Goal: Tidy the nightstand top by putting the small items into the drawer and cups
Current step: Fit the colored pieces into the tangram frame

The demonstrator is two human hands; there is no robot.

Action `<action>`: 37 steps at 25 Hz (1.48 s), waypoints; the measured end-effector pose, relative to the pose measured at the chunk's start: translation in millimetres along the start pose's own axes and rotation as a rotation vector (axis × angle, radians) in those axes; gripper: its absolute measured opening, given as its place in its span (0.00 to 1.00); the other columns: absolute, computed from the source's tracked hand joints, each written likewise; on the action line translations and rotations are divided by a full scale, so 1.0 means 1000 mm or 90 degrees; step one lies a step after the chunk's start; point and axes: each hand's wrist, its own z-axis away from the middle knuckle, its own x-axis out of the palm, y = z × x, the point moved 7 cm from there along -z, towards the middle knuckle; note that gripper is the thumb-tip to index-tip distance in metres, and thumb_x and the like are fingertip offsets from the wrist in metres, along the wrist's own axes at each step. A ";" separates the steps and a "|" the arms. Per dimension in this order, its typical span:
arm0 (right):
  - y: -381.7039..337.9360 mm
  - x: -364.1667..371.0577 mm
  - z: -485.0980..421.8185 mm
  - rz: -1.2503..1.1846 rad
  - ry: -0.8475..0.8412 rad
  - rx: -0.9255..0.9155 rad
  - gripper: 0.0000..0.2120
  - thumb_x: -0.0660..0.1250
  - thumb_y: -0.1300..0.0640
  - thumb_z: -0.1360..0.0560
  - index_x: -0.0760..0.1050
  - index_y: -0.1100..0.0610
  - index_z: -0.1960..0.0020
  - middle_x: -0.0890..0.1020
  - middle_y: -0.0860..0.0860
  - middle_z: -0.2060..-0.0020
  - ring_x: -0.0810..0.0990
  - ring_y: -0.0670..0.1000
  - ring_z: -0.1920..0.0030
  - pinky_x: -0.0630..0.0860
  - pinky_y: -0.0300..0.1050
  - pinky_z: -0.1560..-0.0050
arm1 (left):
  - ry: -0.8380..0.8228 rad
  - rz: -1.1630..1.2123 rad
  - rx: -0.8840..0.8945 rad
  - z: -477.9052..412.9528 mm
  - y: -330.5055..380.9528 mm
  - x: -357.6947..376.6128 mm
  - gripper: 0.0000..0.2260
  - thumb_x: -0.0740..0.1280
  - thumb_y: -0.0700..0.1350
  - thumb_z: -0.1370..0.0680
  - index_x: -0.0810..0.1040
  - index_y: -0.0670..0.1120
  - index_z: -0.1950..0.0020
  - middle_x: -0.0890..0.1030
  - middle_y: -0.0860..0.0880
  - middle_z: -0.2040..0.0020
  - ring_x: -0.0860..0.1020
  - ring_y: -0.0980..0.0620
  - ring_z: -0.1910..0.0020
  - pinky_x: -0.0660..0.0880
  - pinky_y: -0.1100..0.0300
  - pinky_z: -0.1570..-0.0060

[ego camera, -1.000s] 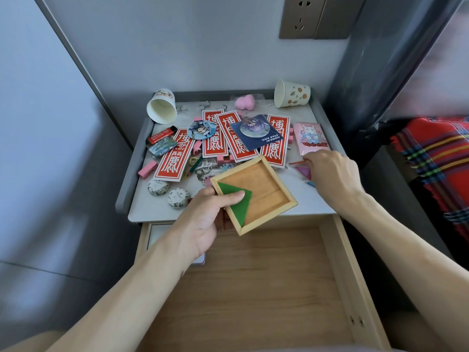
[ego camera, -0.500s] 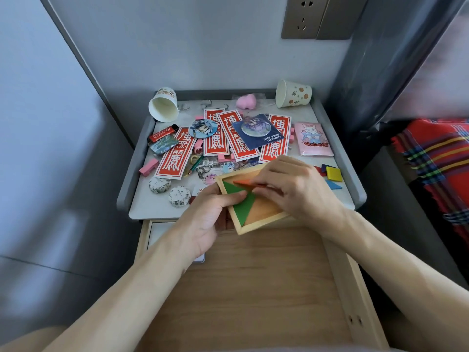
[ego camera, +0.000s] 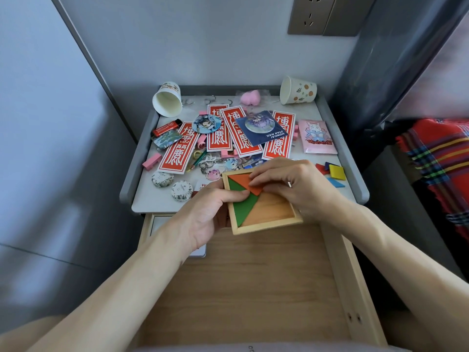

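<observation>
Orange triangle [ego camera: 245, 182], held by the right hand's [ego camera: 297, 189] curled fingers, lies in the wooden tray [ego camera: 269, 227] beside a green triangle [ego camera: 243, 207]. The left hand [ego camera: 208, 219] grips the tray's left edge (thumb on the green) over the open drawer [ego camera: 253, 288]. On the nightstand [ego camera: 152, 204], the left cup [ego camera: 167, 100] and the right cup [ego camera: 299, 94] lie tipped. The left wrist hides most of a pale flat thing in the drawer.

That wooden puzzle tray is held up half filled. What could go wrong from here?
1. The wooden tray is gripped at one edge by the left hand, over the open drawer; if it tips, the green triangle and orange triangle could slide out.
2. The orange triangle, held by the right hand, looks not yet seated and might jam.
3. The yellow piece lies near the nightstand right rim and could be knocked off.
</observation>
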 end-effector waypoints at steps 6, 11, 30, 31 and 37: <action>0.013 -0.007 0.003 -0.051 0.042 0.117 0.09 0.71 0.62 0.25 0.85 0.51 0.49 0.80 0.46 0.45 0.76 0.42 0.46 0.71 0.31 0.45 | 0.004 -0.009 -0.014 -0.001 0.000 -0.002 0.12 0.67 0.34 0.24 0.83 0.45 0.43 0.86 0.43 0.49 0.84 0.47 0.55 0.78 0.52 0.46; 0.032 0.002 0.013 -0.241 0.129 0.362 0.19 0.74 0.59 0.28 0.76 0.47 0.39 0.81 0.46 0.46 0.80 0.45 0.46 0.78 0.41 0.48 | 0.051 0.040 -0.003 -0.004 -0.001 -0.007 0.12 0.67 0.34 0.24 0.83 0.44 0.43 0.86 0.43 0.49 0.84 0.47 0.55 0.80 0.53 0.52; 0.044 -0.007 0.019 -0.075 0.109 0.441 0.08 0.67 0.51 0.22 0.81 0.52 0.46 0.84 0.51 0.52 0.81 0.51 0.54 0.75 0.45 0.58 | 0.046 -0.275 0.079 -0.014 0.006 -0.016 0.08 0.75 0.41 0.26 0.83 0.45 0.48 0.87 0.47 0.53 0.85 0.46 0.51 0.79 0.47 0.42; 0.051 -0.022 0.024 0.109 0.144 0.445 0.10 0.64 0.49 0.21 0.80 0.52 0.46 0.83 0.50 0.50 0.80 0.52 0.53 0.73 0.44 0.58 | 0.060 -0.242 0.082 -0.015 0.006 -0.018 0.08 0.74 0.40 0.26 0.83 0.45 0.48 0.87 0.47 0.52 0.85 0.46 0.50 0.78 0.47 0.40; 0.094 -0.034 0.053 0.506 0.001 0.556 0.13 0.63 0.50 0.21 0.76 0.57 0.41 0.78 0.55 0.46 0.77 0.59 0.45 0.66 0.46 0.60 | 0.092 -0.050 0.025 -0.013 0.003 -0.018 0.11 0.72 0.36 0.25 0.80 0.39 0.42 0.86 0.42 0.52 0.85 0.46 0.57 0.84 0.50 0.61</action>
